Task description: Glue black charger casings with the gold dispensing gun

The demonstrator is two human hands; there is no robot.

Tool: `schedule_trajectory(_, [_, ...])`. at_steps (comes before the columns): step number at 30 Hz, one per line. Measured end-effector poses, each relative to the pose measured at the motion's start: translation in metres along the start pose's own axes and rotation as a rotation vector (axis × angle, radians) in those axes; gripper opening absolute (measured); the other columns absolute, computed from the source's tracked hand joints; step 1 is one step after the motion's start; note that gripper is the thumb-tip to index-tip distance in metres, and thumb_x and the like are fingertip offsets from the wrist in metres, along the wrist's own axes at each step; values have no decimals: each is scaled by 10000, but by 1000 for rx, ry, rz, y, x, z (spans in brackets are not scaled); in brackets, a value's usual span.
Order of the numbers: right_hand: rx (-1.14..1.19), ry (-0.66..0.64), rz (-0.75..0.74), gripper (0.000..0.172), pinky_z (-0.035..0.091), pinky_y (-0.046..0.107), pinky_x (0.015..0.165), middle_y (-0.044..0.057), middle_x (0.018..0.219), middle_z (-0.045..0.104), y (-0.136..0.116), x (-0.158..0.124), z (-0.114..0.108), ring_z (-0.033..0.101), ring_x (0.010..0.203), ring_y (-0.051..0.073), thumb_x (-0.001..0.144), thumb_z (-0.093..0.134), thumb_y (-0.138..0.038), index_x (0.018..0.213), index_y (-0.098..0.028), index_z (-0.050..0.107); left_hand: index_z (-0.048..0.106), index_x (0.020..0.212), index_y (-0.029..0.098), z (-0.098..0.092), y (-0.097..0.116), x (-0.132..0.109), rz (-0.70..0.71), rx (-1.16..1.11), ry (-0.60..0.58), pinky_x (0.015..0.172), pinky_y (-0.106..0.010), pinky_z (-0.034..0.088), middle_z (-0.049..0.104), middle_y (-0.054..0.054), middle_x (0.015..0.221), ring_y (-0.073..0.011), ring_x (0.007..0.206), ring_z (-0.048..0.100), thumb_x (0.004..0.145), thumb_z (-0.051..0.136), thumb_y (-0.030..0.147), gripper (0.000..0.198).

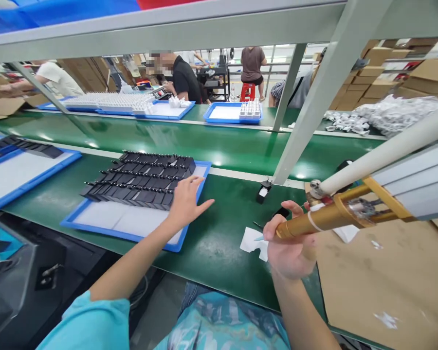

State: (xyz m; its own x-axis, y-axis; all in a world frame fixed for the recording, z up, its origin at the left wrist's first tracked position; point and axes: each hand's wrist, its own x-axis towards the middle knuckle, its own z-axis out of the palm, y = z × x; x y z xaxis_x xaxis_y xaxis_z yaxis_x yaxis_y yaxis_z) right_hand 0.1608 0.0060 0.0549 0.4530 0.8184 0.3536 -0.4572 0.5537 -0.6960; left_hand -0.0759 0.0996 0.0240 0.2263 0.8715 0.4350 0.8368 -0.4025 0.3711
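My left hand [185,201] reaches over the right side of a blue-rimmed tray [178,247], thumb spread, beside rows of black plug adapters [146,177]. It is open, and no object shows in it. My right hand [292,250] is curled near the end of a gold-coloured cylinder [310,221], which partly covers its fingers. Beside its fingertips a thin light-blue tip [259,238] lies over a piece of white paper [248,239]; what the fingers hold is hidden. A black object [282,212] shows behind these fingers. Farther back, a single black adapter [264,191] lies on the green bench.
A slanting metal post [306,116] and a white bar [387,146] cross the right side. Brown cardboard [379,277] covers the bench there. Another tray [29,177] lies left. Across the green conveyor [168,133] are trays of white parts [250,111] and several people.
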Motion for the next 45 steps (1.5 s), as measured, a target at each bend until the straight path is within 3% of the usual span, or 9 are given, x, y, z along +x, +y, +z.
schedule_trajectory(3, [-10, 9, -10, 364, 376, 253, 369, 5, 1066, 553, 2, 0, 0, 526, 436, 66, 817, 502, -526, 1114, -315, 502, 471, 1354, 231, 38, 46, 35, 84, -388, -167, 1040, -426, 357, 543, -137, 1324, -321, 1232, 487, 721, 742, 490, 735])
schedule_trajectory(7, [-30, 11, -32, 354, 379, 251, 373, 12, 1064, 554, 3, 0, -1, 522, 437, 64, 836, 475, -514, 1121, -305, 493, 425, 1386, 188, 91, 97, 72, 95, -391, -380, 868, -402, 451, 656, -147, 1113, -350, 1045, 611, 681, 770, 459, 830])
schedule_trajectory(10, [-37, 11, -41, 344, 380, 251, 383, 16, 1069, 555, 3, 2, -2, 537, 444, 68, 851, 453, -497, 1132, -303, 492, 461, 1343, 183, 105, 108, 85, 92, -385, -415, 772, -356, 460, 699, -94, 873, -316, 840, 669, 720, 728, 299, 688])
schedule_trajectory(15, [-6, 0, -12, 364, 380, 253, 376, 12, 1068, 549, 0, 1, -2, 550, 446, 74, 839, 476, -514, 1133, -299, 488, 478, 1315, 233, 63, 79, 60, 98, -429, -435, 710, -302, 460, 735, -57, 912, -262, 742, 676, 714, 698, 247, 640])
schedule_trajectory(22, [9, -22, 3, 357, 389, 249, 367, -1, 1057, 559, 0, -2, 2, 542, 429, 64, 823, 503, -528, 1101, -304, 499, 468, 1344, 291, -2, 42, -39, -220, -564, -551, 853, -351, 485, 719, -56, 1094, -260, 931, 687, 731, 712, 313, 660])
schedule_trajectory(30, [-31, -5, -6, 355, 366, 242, 348, -13, 1039, 557, -2, 0, 6, 527, 410, 57, 818, 505, -526, 1107, -319, 494, 593, 1252, 278, 10, 61, -69, -254, -742, -354, 857, -309, 460, 666, -49, 1117, -214, 946, 607, 693, 787, 313, 593])
schedule_trajectory(36, [-2, -34, -2, 354, 355, 249, 334, -13, 1042, 560, -1, -1, 12, 528, 403, 64, 826, 504, -508, 1130, -326, 497, 699, 1076, 254, 26, 63, -71, -343, -794, -130, 825, -301, 459, 668, -56, 1109, -172, 818, 596, 861, 618, 306, 235])
schedule_trajectory(40, [2, -50, 11, 377, 342, 246, 333, -20, 1031, 562, 0, -4, 18, 524, 398, 60, 814, 517, -528, 1137, -333, 500, 707, 1071, 273, 31, 62, -85, -287, -736, -215, 973, -371, 405, 692, -62, 1106, -250, 1040, 586, 792, 703, 351, 289])
schedule_trajectory(45, [-12, -52, 13, 382, 339, 239, 332, -23, 1015, 567, 2, -5, 25, 513, 386, 53, 807, 496, -564, 1113, -336, 510, 700, 996, 278, 37, 69, -93, -373, -708, -262, 881, -357, 428, 703, -45, 958, -279, 935, 604, 653, 806, 390, 376])
